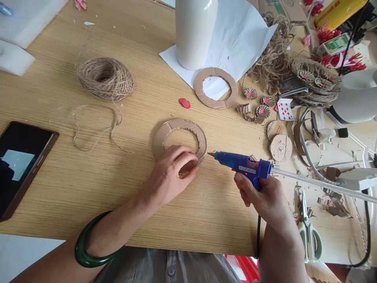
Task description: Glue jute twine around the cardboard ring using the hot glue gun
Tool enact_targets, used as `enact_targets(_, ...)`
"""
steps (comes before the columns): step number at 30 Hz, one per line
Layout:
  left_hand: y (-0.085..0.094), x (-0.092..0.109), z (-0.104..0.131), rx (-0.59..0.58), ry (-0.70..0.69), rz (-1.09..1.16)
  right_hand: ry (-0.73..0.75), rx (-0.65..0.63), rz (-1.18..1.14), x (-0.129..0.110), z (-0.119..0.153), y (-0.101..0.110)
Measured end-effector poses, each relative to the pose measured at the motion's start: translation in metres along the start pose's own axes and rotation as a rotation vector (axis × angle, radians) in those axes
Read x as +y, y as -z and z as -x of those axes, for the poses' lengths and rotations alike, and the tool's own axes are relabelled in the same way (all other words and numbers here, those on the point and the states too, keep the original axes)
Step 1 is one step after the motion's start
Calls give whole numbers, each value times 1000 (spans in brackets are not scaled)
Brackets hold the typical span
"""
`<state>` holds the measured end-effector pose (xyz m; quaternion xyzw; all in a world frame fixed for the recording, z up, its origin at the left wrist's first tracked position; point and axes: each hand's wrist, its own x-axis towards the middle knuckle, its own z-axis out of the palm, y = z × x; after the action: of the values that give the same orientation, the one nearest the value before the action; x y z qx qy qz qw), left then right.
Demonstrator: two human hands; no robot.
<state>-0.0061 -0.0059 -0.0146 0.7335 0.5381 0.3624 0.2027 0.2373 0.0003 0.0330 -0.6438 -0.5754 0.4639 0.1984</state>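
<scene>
A cardboard ring (160, 135) lies on the wooden table in front of me. My left hand (173, 169) grips its near side, with the fingers over the band and the thumb at the outer edge. In my right hand (262, 192) is a blue hot glue gun (235, 162), its metal nozzle pointing left at the ring's right edge. Whether the nozzle touches the cardboard I cannot tell. A clear glue stick (318, 183) runs out of the gun's back. A second cardboard ring (200, 88) rests farther back, partly on white paper.
A twine ball (118, 84) trails a loose strand at left, near a phone (23, 169). Behind stand a white vase (194, 35) and paper (235, 43). To the right lie corrugated rosettes (251, 93), cardboard discs (281, 148), scissors (306, 228) and scraps. Red paper discs (185, 103) lie mid-table.
</scene>
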Motion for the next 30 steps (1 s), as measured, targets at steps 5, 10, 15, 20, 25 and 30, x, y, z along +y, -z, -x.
enact_targets(5,0,-2,1,-26,-10,1,-4,-1,8,-1,-1,-1)
enact_targets(10,0,-2,1,-26,-9,4,0,-9,2,-1,-1,-5)
enact_targets(15,1,-1,0,-42,-9,5,-24,-34,7,0,-1,-6)
enact_targets(20,2,0,0,-33,-1,15,-13,-30,33,-2,0,-3)
enact_targets(25,2,1,0,-11,-12,10,-21,-24,-17,-2,0,-4)
enact_targets(30,2,1,-1,-1,-16,11,-22,-25,-13,0,-1,-4)
